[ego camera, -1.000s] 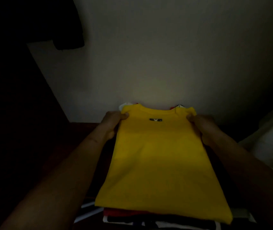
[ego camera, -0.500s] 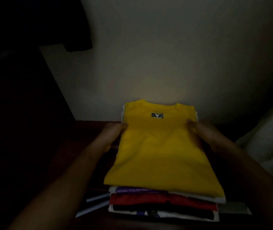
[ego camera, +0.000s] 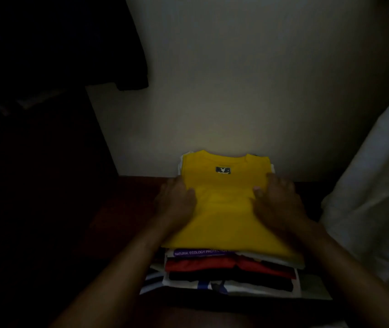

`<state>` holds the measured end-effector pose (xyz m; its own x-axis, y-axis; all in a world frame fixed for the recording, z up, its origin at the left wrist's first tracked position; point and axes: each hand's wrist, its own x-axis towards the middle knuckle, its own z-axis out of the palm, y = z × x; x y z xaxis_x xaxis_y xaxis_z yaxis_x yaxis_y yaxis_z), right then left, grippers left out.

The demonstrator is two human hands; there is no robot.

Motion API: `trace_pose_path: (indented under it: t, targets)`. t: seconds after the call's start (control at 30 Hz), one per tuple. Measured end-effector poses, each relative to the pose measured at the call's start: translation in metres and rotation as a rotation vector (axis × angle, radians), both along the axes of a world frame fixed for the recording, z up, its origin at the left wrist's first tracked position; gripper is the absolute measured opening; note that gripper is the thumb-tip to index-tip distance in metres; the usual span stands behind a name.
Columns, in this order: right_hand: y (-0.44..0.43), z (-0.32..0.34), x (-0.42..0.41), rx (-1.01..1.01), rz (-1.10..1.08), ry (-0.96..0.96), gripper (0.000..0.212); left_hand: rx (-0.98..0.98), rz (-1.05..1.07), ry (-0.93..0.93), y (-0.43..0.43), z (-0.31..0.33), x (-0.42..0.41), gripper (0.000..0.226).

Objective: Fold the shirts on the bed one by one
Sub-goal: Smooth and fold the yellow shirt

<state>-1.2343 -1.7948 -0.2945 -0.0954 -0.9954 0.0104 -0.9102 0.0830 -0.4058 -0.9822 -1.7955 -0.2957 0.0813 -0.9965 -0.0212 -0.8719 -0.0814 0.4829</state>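
Against the pale wall, on a dark reddish table, a folded yellow shirt lies on top of a stack of folded shirts, its collar toward the wall and a small dark label showing just below the neckline. Both forearms reach forward from the bottom of the view and converge on the pile. The left hand lies palm down on the yellow shirt's left edge, fingers stretched toward the wall and the thumb resting inward on the cloth. The right hand mirrors it on the right edge, palm down, fingers loosely spread, thumb angled toward the middle. Neither hand pinches the cloth; both rest flat on it. Under the yellow shirt the stack's near edges show a white shirt with a purple printed band, a red shirt and a black shirt. White bedding rises just right of the table. The room is dim, and finer detail of the fingers is hard to tell.
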Motion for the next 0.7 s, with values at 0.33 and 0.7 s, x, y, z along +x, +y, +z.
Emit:
trace_pose_path:
  t: [0.33, 0.7]
  targets:
    - [0.05, -0.036, 0.008, 0.208, 0.252, 0.109, 0.066, 0.145, -0.322, -0.084, 0.044, -0.031, -0.019, 0.062]
    - [0.158, 0.026, -0.018, -0.055, 0.099, 0.159, 0.066, -0.186, -0.415, -0.392, 0.14, 0.036, -0.055, 0.068]
